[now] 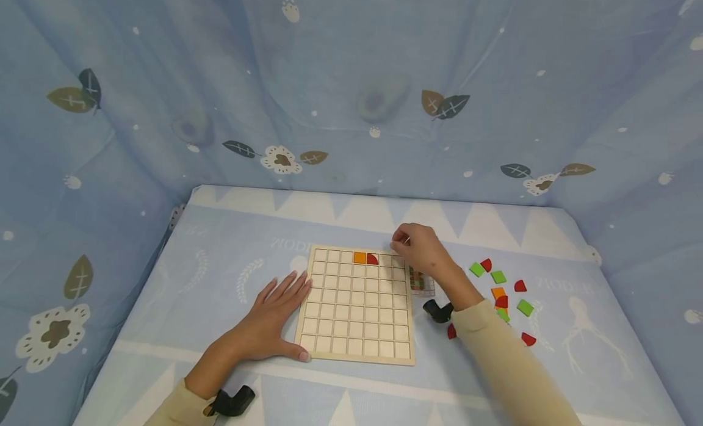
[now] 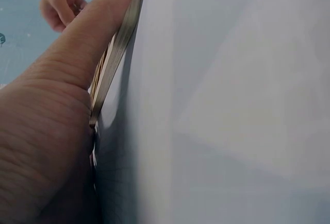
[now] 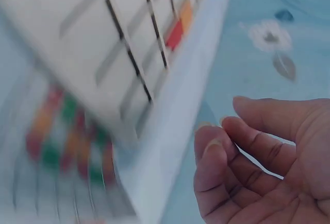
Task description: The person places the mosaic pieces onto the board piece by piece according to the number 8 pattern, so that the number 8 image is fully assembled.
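Observation:
A pale wooden grid board (image 1: 357, 301) lies on the table. In its far row sit an orange square tile (image 1: 359, 257) and, to its right, a red quarter-round tile (image 1: 372, 259). My left hand (image 1: 277, 322) rests flat at the board's left side, fingers spread, its thumb (image 2: 98, 28) along the edge in the left wrist view. Over the board's far right corner is my right hand (image 1: 420, 246). The right wrist view shows its fingers (image 3: 211, 167) loosely bent, a gap between thumb and fingertips, and nothing held.
A small gridded pattern card (image 1: 421, 284) with coloured shapes lies against the board's right edge, partly behind the right wrist. Further right are scattered loose tiles, among them a green square (image 1: 525, 307) and a red quarter-round (image 1: 528, 339). A patterned blue curtain (image 1: 351, 96) hangs behind the table.

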Action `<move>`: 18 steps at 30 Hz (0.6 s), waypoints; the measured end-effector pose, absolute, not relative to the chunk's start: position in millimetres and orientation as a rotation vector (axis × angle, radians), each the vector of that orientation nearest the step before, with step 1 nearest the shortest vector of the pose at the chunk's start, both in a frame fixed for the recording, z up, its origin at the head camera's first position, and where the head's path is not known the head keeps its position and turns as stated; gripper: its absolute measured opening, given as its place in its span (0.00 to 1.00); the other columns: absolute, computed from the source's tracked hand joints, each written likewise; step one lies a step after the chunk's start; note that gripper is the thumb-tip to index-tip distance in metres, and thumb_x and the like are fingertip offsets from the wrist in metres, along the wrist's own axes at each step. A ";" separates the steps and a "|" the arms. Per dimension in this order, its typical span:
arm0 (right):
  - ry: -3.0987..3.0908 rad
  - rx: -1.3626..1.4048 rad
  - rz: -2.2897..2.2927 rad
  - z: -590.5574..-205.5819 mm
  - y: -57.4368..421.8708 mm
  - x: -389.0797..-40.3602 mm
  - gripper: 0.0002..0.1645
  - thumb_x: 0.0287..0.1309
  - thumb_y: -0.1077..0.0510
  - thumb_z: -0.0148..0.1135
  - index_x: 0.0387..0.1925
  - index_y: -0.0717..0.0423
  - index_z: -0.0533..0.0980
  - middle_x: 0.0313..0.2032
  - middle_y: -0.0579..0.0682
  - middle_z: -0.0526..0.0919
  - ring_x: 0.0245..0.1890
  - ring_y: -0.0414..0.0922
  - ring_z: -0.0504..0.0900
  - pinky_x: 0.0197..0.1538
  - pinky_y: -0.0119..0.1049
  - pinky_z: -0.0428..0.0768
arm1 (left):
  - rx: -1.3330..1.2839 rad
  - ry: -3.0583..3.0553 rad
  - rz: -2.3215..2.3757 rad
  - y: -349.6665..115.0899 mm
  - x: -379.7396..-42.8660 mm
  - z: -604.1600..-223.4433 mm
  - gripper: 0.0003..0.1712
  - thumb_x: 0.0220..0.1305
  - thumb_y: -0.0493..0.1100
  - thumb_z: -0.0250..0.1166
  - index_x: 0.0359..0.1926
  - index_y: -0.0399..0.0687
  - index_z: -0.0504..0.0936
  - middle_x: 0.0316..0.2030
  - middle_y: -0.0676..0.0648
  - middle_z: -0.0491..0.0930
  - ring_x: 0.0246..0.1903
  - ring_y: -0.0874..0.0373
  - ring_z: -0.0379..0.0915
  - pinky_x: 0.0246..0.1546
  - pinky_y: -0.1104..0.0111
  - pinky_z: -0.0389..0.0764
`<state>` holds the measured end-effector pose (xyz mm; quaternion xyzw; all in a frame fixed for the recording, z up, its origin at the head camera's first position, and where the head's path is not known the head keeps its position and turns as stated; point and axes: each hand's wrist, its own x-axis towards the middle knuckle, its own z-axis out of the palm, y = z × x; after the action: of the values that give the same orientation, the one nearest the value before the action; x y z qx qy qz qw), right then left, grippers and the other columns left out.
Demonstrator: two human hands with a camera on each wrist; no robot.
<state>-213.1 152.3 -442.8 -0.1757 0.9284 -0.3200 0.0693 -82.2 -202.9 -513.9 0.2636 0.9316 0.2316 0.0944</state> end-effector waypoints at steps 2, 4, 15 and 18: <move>2.817 -0.489 -0.959 -434.9 168.2 -212.7 0.09 0.73 0.58 0.64 0.46 0.60 0.82 0.41 0.54 0.85 0.40 0.50 0.83 0.42 0.48 0.83 | 0.787 2.765 0.701 -202.7 -82.1 -514.4 0.81 0.41 0.83 0.73 0.85 0.47 0.47 0.84 0.46 0.41 0.82 0.46 0.31 0.77 0.44 0.33; 2.837 -0.434 -0.943 -428.8 184.9 -211.7 0.11 0.73 0.57 0.64 0.48 0.62 0.82 0.44 0.57 0.85 0.42 0.52 0.84 0.41 0.48 0.84 | 0.795 2.770 0.712 -202.7 -82.0 -514.8 0.80 0.42 0.82 0.73 0.84 0.46 0.48 0.84 0.45 0.42 0.82 0.44 0.32 0.77 0.43 0.34; 2.878 -0.147 -0.759 -434.1 263.6 -202.1 0.19 0.73 0.55 0.63 0.54 0.67 0.80 0.50 0.65 0.83 0.49 0.61 0.82 0.46 0.53 0.85 | 0.813 2.737 0.729 -203.8 -82.6 -511.5 0.79 0.44 0.81 0.73 0.84 0.44 0.48 0.84 0.44 0.41 0.82 0.42 0.32 0.76 0.42 0.33; 2.858 -0.063 -0.729 -440.1 275.8 -199.0 0.21 0.73 0.54 0.63 0.55 0.68 0.79 0.50 0.65 0.83 0.49 0.61 0.81 0.48 0.53 0.85 | 0.799 2.717 0.721 -203.2 -83.8 -511.1 0.79 0.45 0.82 0.72 0.84 0.45 0.47 0.84 0.45 0.40 0.82 0.43 0.31 0.77 0.42 0.32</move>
<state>-199.0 275.8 -440.1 -0.0213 0.9643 -0.2459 0.0956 -83.8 -203.2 -511.1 0.2718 0.9241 0.2452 0.1096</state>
